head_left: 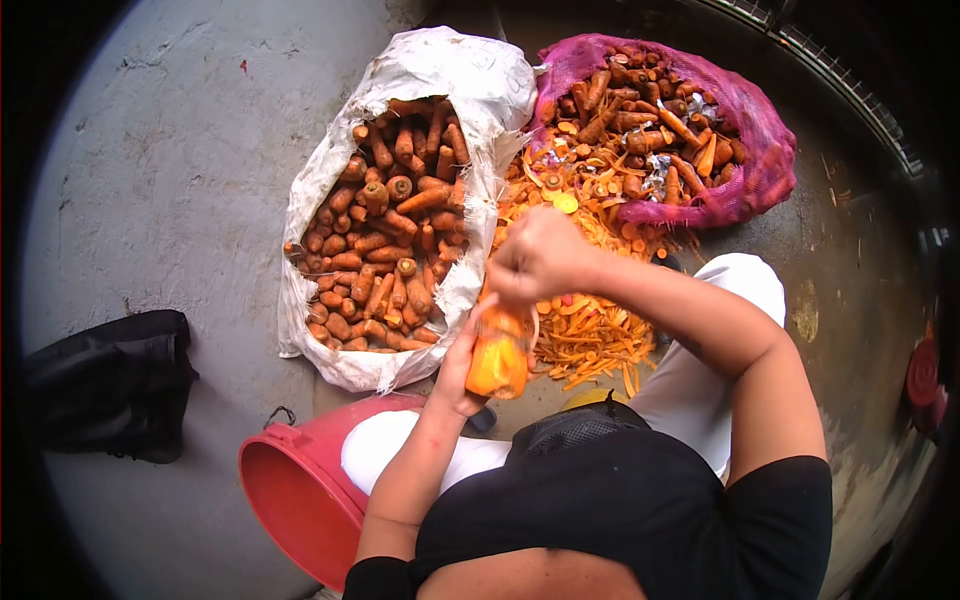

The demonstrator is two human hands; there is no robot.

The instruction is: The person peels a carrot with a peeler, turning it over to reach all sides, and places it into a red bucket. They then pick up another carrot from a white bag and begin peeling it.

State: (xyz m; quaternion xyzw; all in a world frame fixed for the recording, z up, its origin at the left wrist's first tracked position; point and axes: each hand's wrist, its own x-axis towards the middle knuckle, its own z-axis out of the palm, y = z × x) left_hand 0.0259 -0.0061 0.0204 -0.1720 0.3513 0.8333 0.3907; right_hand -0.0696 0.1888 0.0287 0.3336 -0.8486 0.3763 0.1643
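My left hand (457, 372) is wrapped round a thick, partly peeled carrot (498, 367), its cut end toward me and its upper part smeared by motion. Just above it, my right hand (540, 258) is closed in a fist near the carrot's far end. Whatever the right fingers grip is hidden or blurred. Beneath both hands spreads a heap of orange carrot peelings (600, 335), with small cut ends among them. Left of the hands lies a white sack (310, 215), open and full of unpeeled carrots (375, 250).
A pink mesh sack (765, 185) of carrots and silvery scraps lies at the upper right. A red bucket (300, 480) is tipped beside my left leg. Black cloth or a bag (115, 385) rests on the grey floor at far left. A wall grille (850, 90) borders the upper right.
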